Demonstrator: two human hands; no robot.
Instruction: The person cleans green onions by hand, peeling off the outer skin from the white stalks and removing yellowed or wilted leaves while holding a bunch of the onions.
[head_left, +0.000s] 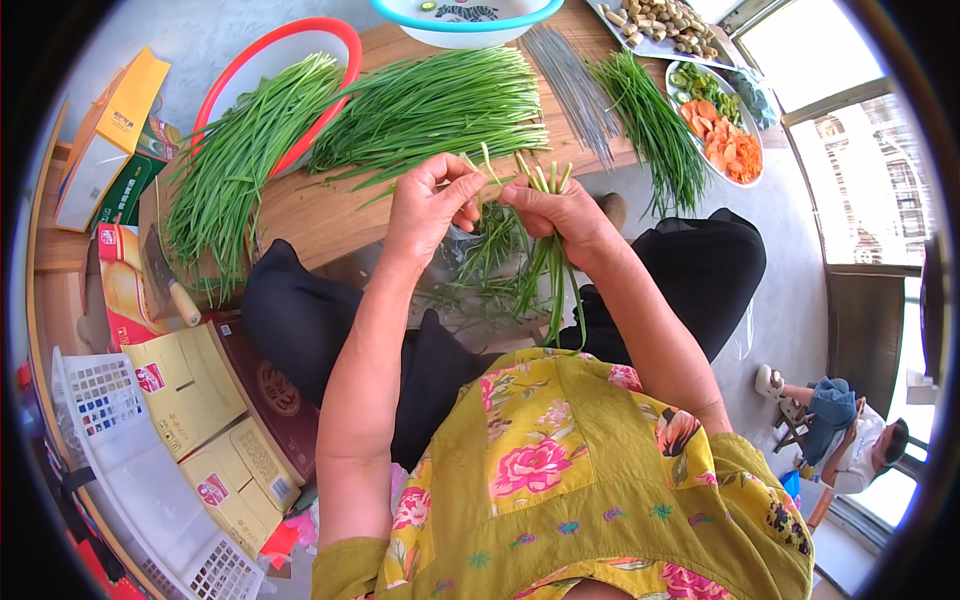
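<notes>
My right hand (564, 217) holds a small bunch of green garlic chives (553, 281), pale cut ends up and leaves hanging towards my lap. Close by on the left, my left hand (435, 201) pinches a thin pale chive stalk (489, 166) between thumb and forefinger. Below both hands lie loose green trimmings (487, 259), partly in what looks like a plastic bag. Ahead, a large pile of chives (442, 112) rests on the wooden table (300, 217). More chives (247, 165) spill from a red-rimmed basin (349, 45) at the left.
Thin metal skewers (574, 90) and another chive bunch (652, 135) lie to the right. Beyond are a plate of sliced carrots (724, 142), a tray of beige chunks (660, 26) and a blue-rimmed basin (472, 28). A knife (176, 289) is at left. A person (847, 435) sits at right.
</notes>
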